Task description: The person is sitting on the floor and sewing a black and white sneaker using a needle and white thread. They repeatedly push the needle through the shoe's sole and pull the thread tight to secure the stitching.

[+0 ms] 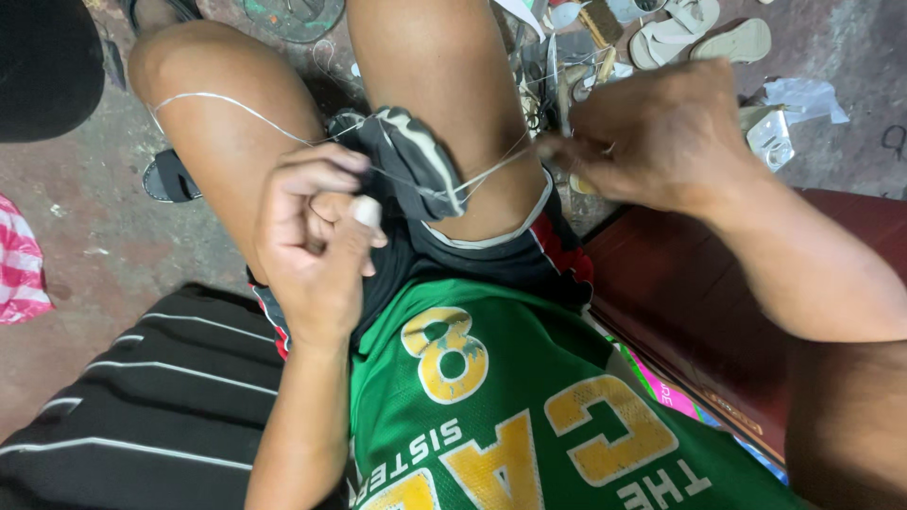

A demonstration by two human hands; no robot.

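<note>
A dark shoe with pale trim (pixel 413 161) is wedged between my bare knees. My left hand (pixel 316 241) is closed beside it, with a wrapped fingertip, pinching a thin white thread (pixel 236 104) that runs over my left thigh. My right hand (pixel 652 137) is closed to the right of the shoe and pulls more of that thread taut from the shoe's edge. Whether a needle is in the fingers cannot be seen.
Pale sandals (pixel 699 38) and scattered tools (pixel 567 66) lie on the concrete floor ahead. A dark red bench (pixel 680 293) sits at right, a black striped cloth (pixel 142 397) at lower left, a pink striped bag (pixel 19 264) at far left.
</note>
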